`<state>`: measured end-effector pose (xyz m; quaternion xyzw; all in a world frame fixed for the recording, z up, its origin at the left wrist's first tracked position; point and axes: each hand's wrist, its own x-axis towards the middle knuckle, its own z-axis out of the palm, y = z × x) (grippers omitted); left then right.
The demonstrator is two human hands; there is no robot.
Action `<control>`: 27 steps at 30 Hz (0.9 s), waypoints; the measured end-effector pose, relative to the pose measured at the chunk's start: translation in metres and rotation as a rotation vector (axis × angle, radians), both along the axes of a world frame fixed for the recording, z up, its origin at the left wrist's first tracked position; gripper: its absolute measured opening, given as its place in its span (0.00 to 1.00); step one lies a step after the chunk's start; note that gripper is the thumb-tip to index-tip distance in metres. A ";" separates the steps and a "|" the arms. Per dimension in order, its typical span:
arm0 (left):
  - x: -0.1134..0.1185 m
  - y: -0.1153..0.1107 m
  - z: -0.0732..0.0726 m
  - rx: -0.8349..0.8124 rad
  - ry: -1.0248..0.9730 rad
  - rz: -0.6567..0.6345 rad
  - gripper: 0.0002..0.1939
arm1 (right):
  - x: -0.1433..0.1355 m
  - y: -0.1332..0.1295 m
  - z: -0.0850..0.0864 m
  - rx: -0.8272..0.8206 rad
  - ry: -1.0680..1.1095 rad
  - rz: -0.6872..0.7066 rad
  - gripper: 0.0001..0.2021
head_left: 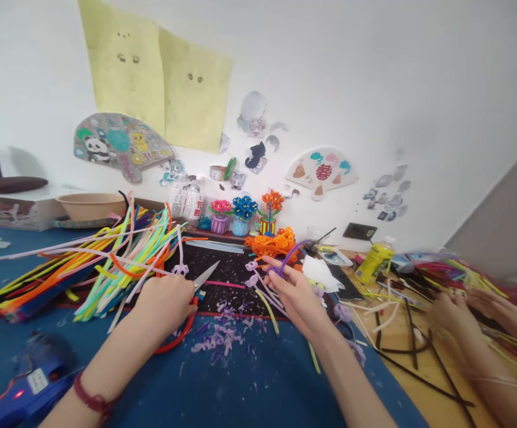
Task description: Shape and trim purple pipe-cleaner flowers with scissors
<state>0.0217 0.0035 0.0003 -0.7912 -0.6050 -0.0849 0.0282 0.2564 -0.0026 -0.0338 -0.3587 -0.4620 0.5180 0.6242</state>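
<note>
My left hand [166, 303] is closed around a pair of scissors [207, 275], whose pointed blades angle up to the right over a black mat [222, 273]. My right hand [298, 294] pinches a purple pipe cleaner [291, 254] that curls at the fingertips, its free end bending up and right. Light purple pipe-cleaner flowers [251, 274] with pale stems lie beside my right hand. Another lilac looped piece [180, 269] is just above my left hand. Between my forearms, purple fuzz clippings [222, 336] litter the blue tabletop.
Many coloured pipe cleaners [119, 267] are piled on the left. A blue glue gun [26, 380] with a lit red light lies front left. Small potted flowers [244, 214] and an orange pile [276, 242] stand behind. At right are a yellow bottle [375, 261] and another person's hands [454, 315].
</note>
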 end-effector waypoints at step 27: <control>0.018 -0.013 -0.004 0.098 0.097 0.115 0.16 | 0.009 0.001 0.010 0.173 -0.177 -0.263 0.23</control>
